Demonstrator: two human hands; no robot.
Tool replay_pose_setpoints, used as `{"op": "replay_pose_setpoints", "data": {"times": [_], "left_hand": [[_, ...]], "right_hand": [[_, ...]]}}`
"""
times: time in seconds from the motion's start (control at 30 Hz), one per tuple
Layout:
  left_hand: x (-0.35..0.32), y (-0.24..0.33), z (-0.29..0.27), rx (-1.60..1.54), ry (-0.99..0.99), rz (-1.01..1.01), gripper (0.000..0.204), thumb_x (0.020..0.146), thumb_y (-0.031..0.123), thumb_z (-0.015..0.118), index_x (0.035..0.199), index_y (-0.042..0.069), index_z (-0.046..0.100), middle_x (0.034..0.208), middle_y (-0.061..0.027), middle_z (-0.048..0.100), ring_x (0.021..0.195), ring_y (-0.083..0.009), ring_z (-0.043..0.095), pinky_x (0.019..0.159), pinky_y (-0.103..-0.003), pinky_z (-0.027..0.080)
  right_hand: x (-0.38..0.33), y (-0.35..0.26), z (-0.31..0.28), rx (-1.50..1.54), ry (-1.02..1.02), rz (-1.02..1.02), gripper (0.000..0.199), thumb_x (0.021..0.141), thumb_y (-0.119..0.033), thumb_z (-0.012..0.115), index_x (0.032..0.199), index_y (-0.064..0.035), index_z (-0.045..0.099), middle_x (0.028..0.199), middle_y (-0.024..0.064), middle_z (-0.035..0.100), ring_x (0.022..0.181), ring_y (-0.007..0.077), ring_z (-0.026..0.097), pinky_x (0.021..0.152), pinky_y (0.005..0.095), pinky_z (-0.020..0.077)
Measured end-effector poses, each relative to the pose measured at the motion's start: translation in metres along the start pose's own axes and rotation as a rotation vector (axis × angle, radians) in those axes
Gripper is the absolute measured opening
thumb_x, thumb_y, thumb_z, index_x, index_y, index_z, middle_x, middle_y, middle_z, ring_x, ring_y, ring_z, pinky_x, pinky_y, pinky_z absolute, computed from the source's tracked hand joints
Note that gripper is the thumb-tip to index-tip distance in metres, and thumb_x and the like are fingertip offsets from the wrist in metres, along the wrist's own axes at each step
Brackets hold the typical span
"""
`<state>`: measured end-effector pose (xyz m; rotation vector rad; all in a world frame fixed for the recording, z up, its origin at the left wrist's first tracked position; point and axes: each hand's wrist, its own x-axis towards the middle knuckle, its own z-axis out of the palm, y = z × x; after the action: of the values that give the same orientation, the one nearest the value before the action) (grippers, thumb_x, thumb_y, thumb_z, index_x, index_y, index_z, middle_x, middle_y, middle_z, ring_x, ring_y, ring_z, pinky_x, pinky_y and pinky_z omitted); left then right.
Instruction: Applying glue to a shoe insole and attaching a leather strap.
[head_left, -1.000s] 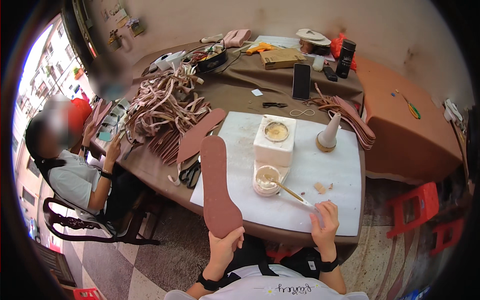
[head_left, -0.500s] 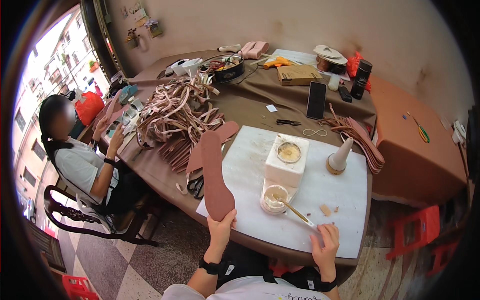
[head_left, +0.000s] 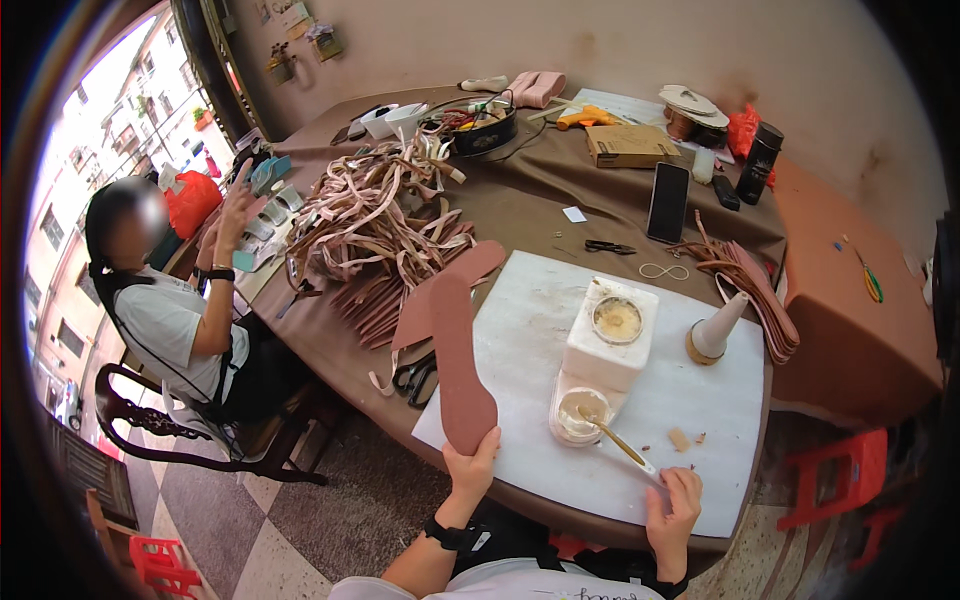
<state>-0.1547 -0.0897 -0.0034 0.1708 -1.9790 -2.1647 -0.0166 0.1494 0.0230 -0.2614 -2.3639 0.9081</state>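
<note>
My left hand (head_left: 472,466) is closed on the wide end of a reddish-brown insole (head_left: 459,360), which points away from me, its flat face up. Under its far part lies a second reddish-brown piece (head_left: 480,262). At the near edge of the white board, my right hand (head_left: 676,506) pinches the white handle end of a brush (head_left: 625,449). The brush leans with its other end in a small open pot of pale paste (head_left: 580,414). Right behind the pot stands a white block (head_left: 612,350) with a round container of yellowish paste (head_left: 617,320) on top.
Left of the white board (head_left: 520,480) lie black scissors (head_left: 412,380) and a heap of pinkish strips (head_left: 375,215). A white cone (head_left: 716,328), a phone (head_left: 668,202) and bundled brown strips (head_left: 760,300) are at right. A co-worker (head_left: 180,310) sits at the left; red stools (head_left: 835,480) stand right.
My view has swung slightly, so the whole scene sits further right. Both my hands keep their holds on the insole and the brush. The co-worker's hands have risen.
</note>
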Motion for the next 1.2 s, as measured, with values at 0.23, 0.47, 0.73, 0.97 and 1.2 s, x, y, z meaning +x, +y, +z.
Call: {"op": "replay_pose_setpoints", "data": {"times": [0.23,0.47,0.73,0.97,1.2], "left_hand": [[-0.004,-0.006,-0.002,0.019,0.01,0.071,0.009,0.081,0.006,0.066,0.078,-0.002,0.064,0.067,-0.003,0.062,0.061,-0.0096,0.057,0.054,-0.025,0.043],[-0.005,-0.004,0.004,0.02,0.014,0.094,0.01,0.081,0.006,0.066,0.078,-0.003,0.063,0.068,-0.0018,0.062,0.059,-0.009,0.055,0.054,-0.025,0.043],[0.001,-0.008,0.0,0.004,0.033,0.124,0.009,0.082,0.005,0.065,0.078,-0.003,0.061,0.067,-0.0031,0.059,0.055,-0.0093,0.054,0.051,-0.023,0.042],[0.003,-0.006,0.004,-0.013,-0.032,0.185,0.01,0.083,0.001,0.062,0.074,-0.001,0.061,0.064,-0.0033,0.058,0.053,-0.0086,0.051,0.05,-0.023,0.04],[-0.004,-0.006,-0.007,-0.004,-0.093,0.141,0.009,0.083,0.004,0.063,0.076,-0.001,0.062,0.065,-0.0031,0.06,0.056,-0.0084,0.053,0.051,-0.022,0.041]], "right_hand": [[-0.001,0.001,-0.001,0.019,-0.016,0.002,0.026,0.07,0.0,0.064,0.095,0.0042,0.059,0.095,0.0159,0.057,0.089,0.0325,0.053,0.087,0.0393,0.0408],[-0.009,0.009,0.001,-0.131,-0.01,-0.058,0.032,0.069,-0.004,0.067,0.1,0.0024,0.061,0.1,0.0159,0.058,0.096,0.0356,0.052,0.09,0.0435,0.0381],[0.003,0.008,0.007,-0.171,-0.052,-0.108,0.035,0.071,-0.01,0.069,0.104,0.0007,0.061,0.1,0.0147,0.055,0.095,0.0344,0.05,0.085,0.0435,0.0381],[0.014,0.01,0.013,-0.172,-0.035,-0.111,0.032,0.071,-0.006,0.068,0.102,0.0007,0.061,0.091,0.0108,0.055,0.089,0.0287,0.05,0.082,0.0387,0.0372],[0.008,0.012,0.017,-0.191,-0.063,-0.129,0.028,0.072,-0.003,0.067,0.099,0.0004,0.061,0.089,0.0101,0.055,0.088,0.0282,0.05,0.08,0.0387,0.0371]]}}
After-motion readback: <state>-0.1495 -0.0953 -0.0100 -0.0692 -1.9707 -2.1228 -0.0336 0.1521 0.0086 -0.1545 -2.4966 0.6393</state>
